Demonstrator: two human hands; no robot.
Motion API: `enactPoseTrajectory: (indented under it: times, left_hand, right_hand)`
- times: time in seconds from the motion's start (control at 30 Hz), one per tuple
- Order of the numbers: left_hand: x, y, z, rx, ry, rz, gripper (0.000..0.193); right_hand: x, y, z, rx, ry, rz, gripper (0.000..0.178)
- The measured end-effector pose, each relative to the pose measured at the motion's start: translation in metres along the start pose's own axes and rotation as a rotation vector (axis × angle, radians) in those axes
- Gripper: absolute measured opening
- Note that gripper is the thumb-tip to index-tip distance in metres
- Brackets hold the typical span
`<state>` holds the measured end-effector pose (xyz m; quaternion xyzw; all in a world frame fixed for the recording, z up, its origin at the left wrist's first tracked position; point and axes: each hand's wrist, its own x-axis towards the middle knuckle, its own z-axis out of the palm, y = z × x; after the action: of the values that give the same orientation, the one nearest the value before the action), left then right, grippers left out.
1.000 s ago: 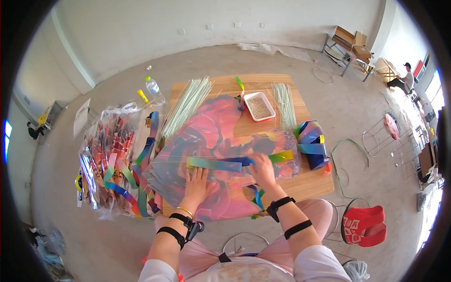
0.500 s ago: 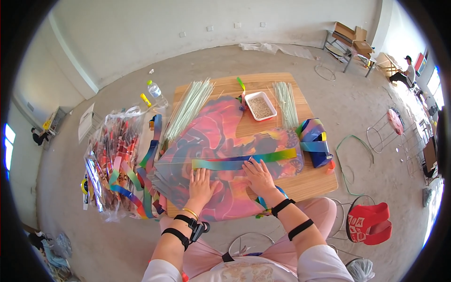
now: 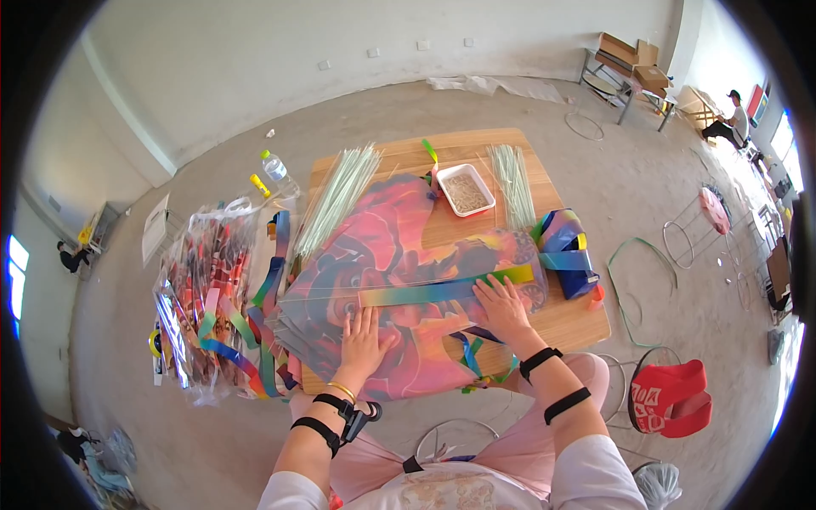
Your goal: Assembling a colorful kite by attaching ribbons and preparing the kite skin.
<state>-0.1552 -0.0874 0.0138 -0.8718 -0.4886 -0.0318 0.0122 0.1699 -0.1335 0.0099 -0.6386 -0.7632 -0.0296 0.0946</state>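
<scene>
Two-handed, rests the unclenched left hand (image 3: 364, 344) flat on a printed sheet (image 3: 391, 212), fingertips at the left end of a rainbow ribbon (image 3: 416, 294); sets the right hand (image 3: 507, 316), loose, fingers spread over that ribbon, its yellow end to that hand's right.

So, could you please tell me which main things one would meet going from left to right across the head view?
Large clear plastic bag with red contents, bare left hand, bare right hand, shiny blue box-like object, red bag with white patterns.
</scene>
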Motion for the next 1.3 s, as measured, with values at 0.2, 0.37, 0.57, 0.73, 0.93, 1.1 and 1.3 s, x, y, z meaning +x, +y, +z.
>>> enactPoseTrajectory:
  times: [0.2,0.37,0.57,0.73,0.93,1.1,1.3]
  left_hand:
    - [-0.001,0.003,-0.019,-0.101,0.032,0.045,0.064]
    - [-0.016,-0.001,-0.031,-0.154,0.102,0.037,0.059]
    - [-0.075,0.0,-0.046,-0.294,0.146,-0.022,0.057]
    - [-0.146,-0.011,0.011,-0.88,0.078,-0.513,0.027]
    - [-0.152,-0.01,0.038,-1.013,0.037,-0.542,0.019]
    - [-0.148,0.001,0.037,-1.249,-0.058,-0.665,0.027]
    - [-0.148,0.02,0.032,-1.409,0.009,-0.865,0.032]
  right_hand:
    - [-0.008,0.018,-0.005,0.049,0.026,0.029,0.056]
    - [-0.007,0.018,-0.009,0.063,0.041,0.032,0.054]
    - [-0.013,0.007,-0.029,0.203,0.129,0.113,0.045]
    - [-0.04,-0.035,-0.033,0.437,0.084,0.115,0.025]
    - [-0.079,-0.098,0.001,0.841,-0.246,0.211,0.018]
    - [-0.082,-0.117,0.009,0.936,-0.275,0.469,0.026]
    - [-0.085,-0.123,0.008,0.632,-0.27,0.371,0.025]
